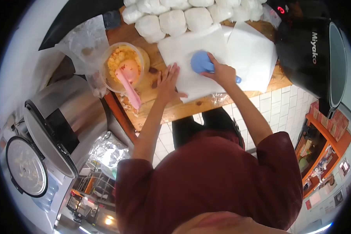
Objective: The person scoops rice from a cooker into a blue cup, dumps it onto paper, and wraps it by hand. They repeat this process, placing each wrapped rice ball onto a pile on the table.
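My right hand (221,73) is wrapped round the handle of a blue scoop (200,61). The scoop's round bowl faces down on a stack of white paper sheets (187,80), and its handle end pokes out below my fingers. Whatever may lie beneath the bowl is hidden. Fingers stretched, my left hand (167,84) rests flat at the left edge of the paper. To its left stands a clear plastic tub (104,70) of crumbly yellow-orange food (119,56), with a pink scoop (129,87) lying in it, handle over the rim.
Several white wrapped bundles (172,22) line the back of the wooden table (175,111). A clear plastic bag (84,46) lies beyond the tub. An open-lidded steel cooker (74,113) stands at left, a black Miyako appliance (304,58) at right.
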{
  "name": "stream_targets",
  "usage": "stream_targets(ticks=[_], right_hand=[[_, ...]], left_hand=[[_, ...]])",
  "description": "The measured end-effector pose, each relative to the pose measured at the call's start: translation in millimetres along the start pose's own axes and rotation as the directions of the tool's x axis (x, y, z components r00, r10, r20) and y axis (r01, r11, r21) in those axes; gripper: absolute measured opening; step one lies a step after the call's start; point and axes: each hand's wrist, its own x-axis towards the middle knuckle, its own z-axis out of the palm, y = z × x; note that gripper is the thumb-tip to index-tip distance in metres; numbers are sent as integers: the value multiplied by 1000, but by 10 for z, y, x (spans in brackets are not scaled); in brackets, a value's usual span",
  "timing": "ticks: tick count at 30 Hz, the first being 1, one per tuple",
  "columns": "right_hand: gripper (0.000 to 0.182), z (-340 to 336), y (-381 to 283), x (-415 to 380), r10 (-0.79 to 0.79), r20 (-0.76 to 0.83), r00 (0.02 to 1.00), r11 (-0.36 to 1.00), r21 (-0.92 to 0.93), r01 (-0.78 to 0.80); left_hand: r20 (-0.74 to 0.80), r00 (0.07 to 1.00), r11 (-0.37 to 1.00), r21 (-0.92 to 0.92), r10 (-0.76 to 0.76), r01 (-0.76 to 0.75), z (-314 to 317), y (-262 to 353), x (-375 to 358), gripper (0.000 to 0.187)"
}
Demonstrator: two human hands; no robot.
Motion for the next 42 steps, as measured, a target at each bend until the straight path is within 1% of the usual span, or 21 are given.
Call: stream_targets(ticks=[1,4,8,10,12,15,16,18,20,22,24,27,28,29,30,32,33,34,35,39,42], right_hand=[[91,171,-86,-70,39,-22,999,999,-3,-39],[91,98,57,-85,-134,114,984,984,-99,145],[91,44,-75,-111,4,23,1000,1000,-16,-4],[88,117,-23,-211,-218,51,975,972,-82,221],[89,155,87,-223,-246,112,963,956,-137,261],[91,8,313,-249,-443,-149,884,892,20,451],[91,-76,395,-274,-442,-137,886,893,23,449],[91,-186,633,-305,-424,-407,809,840,157,519],[88,-189,980,-304,-205,-462,863,939,157,307],[82,-176,1335,-231,199,-416,887,933,357,-42],[79,-294,1378,-8,322,-569,757,885,464,-28],[72,-379,1491,202,483,-428,764,870,336,-361],[72,-378,1449,229,487,-416,768,868,329,-372],[67,-369,1407,232,285,-709,645,945,97,-311],[62,-355,1337,223,1,-884,467,942,-156,-297],[53,-324,1072,169,26,-851,524,997,-17,-78],[38,-169,948,165,172,-738,652,941,318,112],[25,-110,834,165,-58,-654,754,909,277,311],[18,-111,586,155,-79,-537,840,833,427,352],[24,164,341,-163,-323,-446,835,713,466,525],[31,353,473,-519,-544,-246,802,733,326,597]], left_hand=[[-50,999,1000,0,12,-12,-14,-10,33,124],[-34,999,999,24,33,-33,40,-69,34,122],[-32,999,1000,-17,-3,2,-37,8,10,122],[-16,1000,1000,-2,-8,8,36,0,-9,123],[-25,999,999,-32,-40,39,2,92,-86,118],[-46,993,991,-73,-111,108,-4,170,-195,108],[-47,988,986,-85,-147,142,17,179,-248,104],[-80,984,982,-114,-158,148,78,206,-323,99],[-114,978,977,-142,-175,158,150,185,-342,95],[-222,960,977,-165,-168,133,226,146,-333,87],[-290,940,981,-120,-181,152,358,125,-320,84],[-395,904,986,-55,-164,155,435,129,-296,81],[-438,888,990,-35,-140,139,445,123,-265,81],[-422,894,988,-43,-153,149,458,118,-255,81],[-437,889,990,-34,-139,138,462,111,-256,81],[-447,885,991,-24,-129,133,476,85,-249,81],[-448,884,991,-26,-131,134,481,78,-246,81],[-445,885,991,-29,-133,134,478,88,-264,81],[-435,890,990,-31,-139,140,472,105,-284,81],[-443,887,991,-31,-130,130,464,78,-256,81],[-451,884,992,-29,-120,120,458,79,-259,80]])
